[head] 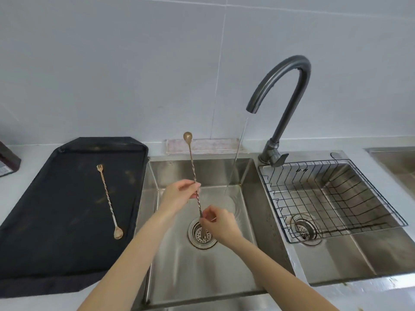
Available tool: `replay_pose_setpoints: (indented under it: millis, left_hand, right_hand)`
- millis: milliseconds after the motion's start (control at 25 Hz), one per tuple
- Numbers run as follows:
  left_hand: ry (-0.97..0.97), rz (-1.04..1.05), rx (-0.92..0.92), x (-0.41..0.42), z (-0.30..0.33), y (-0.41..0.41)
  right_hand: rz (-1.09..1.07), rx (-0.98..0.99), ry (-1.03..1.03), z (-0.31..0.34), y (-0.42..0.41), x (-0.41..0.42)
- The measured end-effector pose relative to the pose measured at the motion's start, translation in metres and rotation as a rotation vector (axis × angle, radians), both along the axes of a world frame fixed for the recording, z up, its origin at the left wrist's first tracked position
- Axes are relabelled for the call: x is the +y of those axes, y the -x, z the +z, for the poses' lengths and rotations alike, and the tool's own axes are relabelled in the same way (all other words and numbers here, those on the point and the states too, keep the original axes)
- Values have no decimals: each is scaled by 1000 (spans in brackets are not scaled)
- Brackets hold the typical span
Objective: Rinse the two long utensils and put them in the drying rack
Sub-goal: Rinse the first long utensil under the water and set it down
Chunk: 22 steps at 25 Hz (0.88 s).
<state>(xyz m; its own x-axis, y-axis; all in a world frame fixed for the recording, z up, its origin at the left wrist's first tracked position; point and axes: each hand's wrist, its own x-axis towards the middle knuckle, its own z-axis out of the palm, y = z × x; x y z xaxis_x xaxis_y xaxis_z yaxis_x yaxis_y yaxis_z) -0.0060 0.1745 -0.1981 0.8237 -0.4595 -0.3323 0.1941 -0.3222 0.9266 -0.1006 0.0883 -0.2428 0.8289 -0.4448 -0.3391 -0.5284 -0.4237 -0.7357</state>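
Observation:
A long twisted gold utensil, spoon end up and fork end down, stands nearly upright over the left sink basin. My left hand pinches its middle. My right hand grips it lower, just above the fork tines over the drain. A second matching utensil lies on the black tray at the left, fork end far, spoon end near. The black wire drying rack sits in the right basin and holds nothing. A thin stream of water falls from the faucet, to the right of the held utensil.
A folded cloth lies on the ledge behind the sink against the tiled wall. A dark box stands at the far left on the counter. Another steel surface shows at the far right.

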Motion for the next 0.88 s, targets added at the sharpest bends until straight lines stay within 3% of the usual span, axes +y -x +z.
replay_pose_setpoints:
  millis: [440, 760, 880]
  left_hand:
    - [97, 60, -92, -107, 37, 12]
    - [21, 82, -272, -142, 49, -11]
    - [52, 86, -255, -148, 46, -10]
  right_hand:
    - [48, 43, 80, -2, 33, -100]
    - [53, 33, -10, -18, 17, -123]
    - [65, 43, -16, -20, 15, -125]
